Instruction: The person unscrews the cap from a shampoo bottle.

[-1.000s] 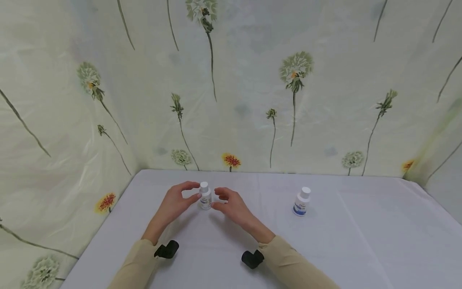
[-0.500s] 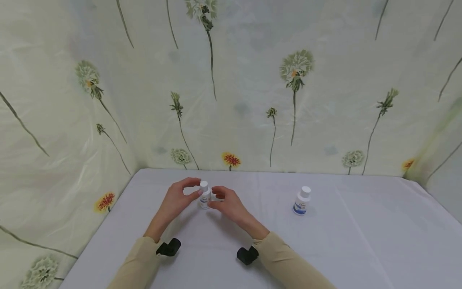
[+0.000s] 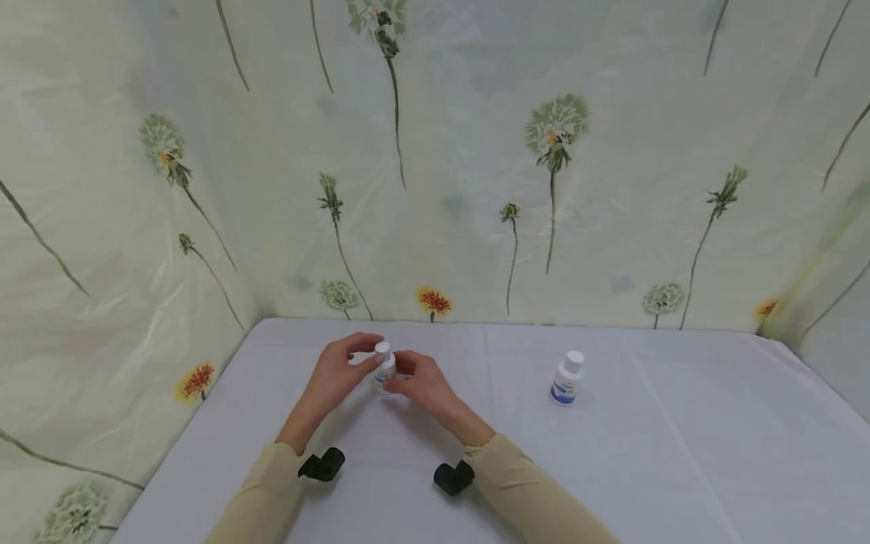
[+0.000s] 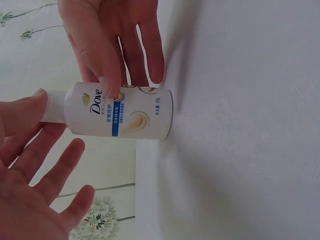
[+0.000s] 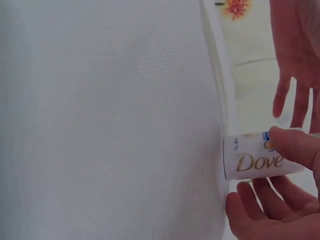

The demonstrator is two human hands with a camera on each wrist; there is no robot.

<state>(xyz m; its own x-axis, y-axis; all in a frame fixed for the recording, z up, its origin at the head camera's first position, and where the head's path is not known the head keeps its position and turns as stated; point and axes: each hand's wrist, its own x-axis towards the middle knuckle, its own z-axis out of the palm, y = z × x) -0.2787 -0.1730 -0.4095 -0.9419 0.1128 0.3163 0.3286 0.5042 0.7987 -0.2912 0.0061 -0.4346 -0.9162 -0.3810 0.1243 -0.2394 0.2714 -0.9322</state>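
Note:
A small white Dove bottle [image 3: 385, 372] stands upright on the white-covered table, left of centre in the head view. My left hand [image 3: 337, 372] pinches its white cap [image 4: 56, 106] between thumb and fingers, while the other fingers stay spread behind it. Around the bottle's body, my right hand [image 3: 427, 387] holds from the other side, its thumb on the label and its fingers behind. The Dove label shows in both wrist views. Part of the body is hidden by the right thumb and fingers.
A second white bottle [image 3: 566, 379] with a blue-marked label stands upright to the right. The tablecloth [image 3: 652, 453] runs back to a flower-printed curtain [image 3: 462, 151]. Black wrist cameras [image 3: 454, 478] sit on both forearms, which wear beige sleeves.
My right hand has moved left and closed in on the bottle's body. My left hand has shifted slightly right and its fingers have come onto the cap. The second bottle stays put.

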